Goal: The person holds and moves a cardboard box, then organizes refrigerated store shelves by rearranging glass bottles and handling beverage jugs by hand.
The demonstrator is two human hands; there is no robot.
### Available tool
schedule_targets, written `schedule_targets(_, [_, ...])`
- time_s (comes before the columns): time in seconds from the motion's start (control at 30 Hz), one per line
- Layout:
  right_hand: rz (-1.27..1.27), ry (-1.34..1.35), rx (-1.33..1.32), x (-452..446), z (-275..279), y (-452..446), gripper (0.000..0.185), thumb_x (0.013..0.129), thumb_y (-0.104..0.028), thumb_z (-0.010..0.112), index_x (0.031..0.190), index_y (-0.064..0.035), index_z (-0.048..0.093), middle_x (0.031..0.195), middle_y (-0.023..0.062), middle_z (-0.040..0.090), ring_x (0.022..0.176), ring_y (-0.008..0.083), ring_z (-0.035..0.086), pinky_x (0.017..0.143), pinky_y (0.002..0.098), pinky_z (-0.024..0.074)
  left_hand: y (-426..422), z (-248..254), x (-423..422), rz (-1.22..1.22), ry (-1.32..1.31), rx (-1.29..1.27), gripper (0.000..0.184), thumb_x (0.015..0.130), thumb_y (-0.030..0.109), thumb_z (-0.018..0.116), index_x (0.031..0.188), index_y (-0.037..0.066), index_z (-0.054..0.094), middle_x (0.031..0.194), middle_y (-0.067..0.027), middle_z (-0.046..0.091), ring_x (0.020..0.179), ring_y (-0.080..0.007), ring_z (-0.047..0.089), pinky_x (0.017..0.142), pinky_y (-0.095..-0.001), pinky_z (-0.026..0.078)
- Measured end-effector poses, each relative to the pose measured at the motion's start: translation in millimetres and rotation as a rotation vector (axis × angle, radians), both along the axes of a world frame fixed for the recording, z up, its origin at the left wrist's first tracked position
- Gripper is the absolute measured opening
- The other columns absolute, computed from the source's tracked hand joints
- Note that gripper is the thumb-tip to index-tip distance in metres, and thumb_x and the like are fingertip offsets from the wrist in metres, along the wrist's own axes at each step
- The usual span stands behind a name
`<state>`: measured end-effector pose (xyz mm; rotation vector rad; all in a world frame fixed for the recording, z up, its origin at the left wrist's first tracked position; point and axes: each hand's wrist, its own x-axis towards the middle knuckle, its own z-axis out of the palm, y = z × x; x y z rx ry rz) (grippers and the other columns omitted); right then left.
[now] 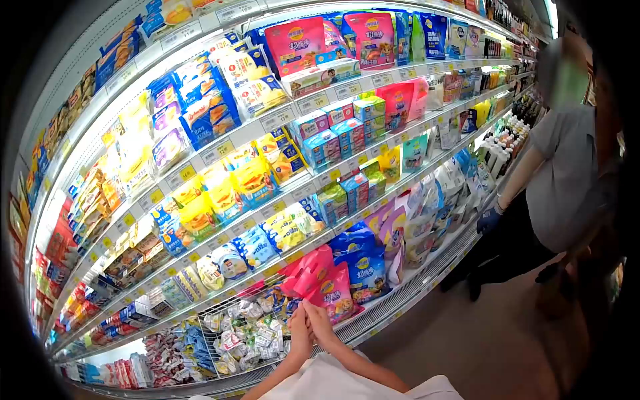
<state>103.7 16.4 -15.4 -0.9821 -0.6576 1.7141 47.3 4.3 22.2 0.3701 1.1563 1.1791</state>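
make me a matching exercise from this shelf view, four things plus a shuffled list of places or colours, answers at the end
Things
1. left hand
2. lowest blue pouch
3. white-wrapped snacks
4. standing person's shirt

Places or colours
A. heaped to the left of both hands
B. grey
C. close beside the right hand
D. just right of the lowest pink pouch

Pairs: 1-C, 2-D, 3-A, 4-B

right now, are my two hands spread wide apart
No, the left hand and the right hand are close together, in front of the bright pink pouches low on the shelving.
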Motion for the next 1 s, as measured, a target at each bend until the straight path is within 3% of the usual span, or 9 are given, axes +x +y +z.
schedule_targets(0.1, [-0.092,-0.09,0.057,-5,-4,1,0.04,0.091,-0.031,0.04,0.068,-0.0029,0.057,0.059,0.0007,0.055,0.052,0.0065,0.048,0.048,0.0209,0.0359,2,8,4,-0.006,0.064,0.014,0.034,0.09,0.033,0.043,0.059,0.019,0.038,0.048,0.0094,0.03,0.038,-0.0019,0.024,0.034,-0.0197,0.017])
schedule_targets(0.2, [-0.151,0.077,0.039,-11,0,-3,0.039,0.091,-0.031,0.04,0.067,-0.0039,0.055,0.058,0.0001,0.054,0.051,0.0062,0.047,0.046,0.0208,0.0348,2,3,1,-0.004,0.094,-0.007,0.036,0.09,0.033,0.041,0.057,0.02,0.036,0.047,0.0094,0.03,0.036,-0.0027,0.023,0.033,-0.0208,0.016])
schedule_targets(0.23, [-0.139,0.041,0.045,-8,2,-4,0.039,0.091,-0.031,0.04,0.066,-0.0043,0.055,0.058,0.0,0.054,0.051,0.006,0.046,0.045,0.0206,0.0344,-2,9,-7,-0.143,0.114,0.004,0.031,0.089,0.033,0.043,0.062,0.018,0.04,0.054,0.0083,0.037,0.046,-0.0022,0.032,0.039,-0.0201,0.025])
schedule_targets(0.3, [-0.245,0.069,0.052,-19,-28,-2,0.038,0.09,-0.029,0.041,0.069,-0.0026,0.057,0.059,0.0035,0.057,0.046,0.0088,0.049,0.042,0.0209,0.0371,1,1,1,-0.047,0.096,0.043,0.031,0.089,0.034,0.044,0.062,0.018,0.04,0.052,0.0086,0.035,0.045,-0.0024,0.03,0.038,-0.0201,0.023])
schedule_targets(0.43, [-0.282,0.018,0.071,-10,3,-8,0.035,0.09,-0.027,0.042,0.069,-0.0038,0.058,0.056,0.0015,0.055,0.043,0.0066,0.045,0.038,0.0196,0.0326,-2,12,-3,-0.137,0.052,-0.004,0.032,0.089,0.034,0.044,0.061,0.018,0.041,0.054,0.0082,0.036,0.047,-0.0027,0.031,0.04,-0.0212,0.023])
schedule_targets(0.63, [-0.294,-0.103,0.064,-24,10,-14,0.031,0.09,-0.024,0.045,0.07,-0.0006,0.052,0.059,-0.0035,0.048,0.057,0.0038,0.042,0.049,0.0212,0.0334,-6,-10,-23,-0.134,0.023,0.038,0.036,0.09,0.035,0.041,0.058,0.019,0.035,0.05,0.0093,0.031,0.041,-0.0024,0.025,0.036,-0.0203,0.017])
schedule_targets(0.77, [-0.343,-0.209,0.203,-37,6,-17,0.026,0.09,-0.022,0.046,0.076,-0.0014,0.056,0.059,-0.0042,0.047,0.056,0.0021,0.041,0.047,0.0192,0.0322,-7,-28,-41,-0.167,0.284,0.185,0.039,0.091,0.031,0.038,0.06,0.008,0.041,0.053,0.0042,0.036,0.047,-0.0048,0.03,0.04,-0.0254,0.02])
schedule_targets(0.83, [-0.344,-0.193,0.104,-42,11,-20,0.029,0.089,-0.021,0.047,0.067,-0.0044,0.052,0.051,-0.0047,0.042,0.046,0.0017,0.036,0.04,0.0194,0.0259,-7,-29,-46,-0.182,0.341,0.143,0.04,0.092,0.03,0.036,0.061,0.005,0.043,0.053,0.0025,0.037,0.048,-0.0062,0.032,0.042,-0.0272,0.021])
schedule_targets(1.0, [-0.476,-0.408,0.104,-33,3,-37,0.031,0.089,-0.022,0.048,0.066,-0.002,0.049,0.054,-0.002,0.043,0.05,0.0043,0.038,0.045,0.0227,0.029,-16,-50,-36,-0.305,0.199,0.161,0.041,0.092,0.036,0.037,0.057,0.014,0.039,0.051,0.0056,0.034,0.044,-0.0035,0.03,0.038,-0.0237,0.02])
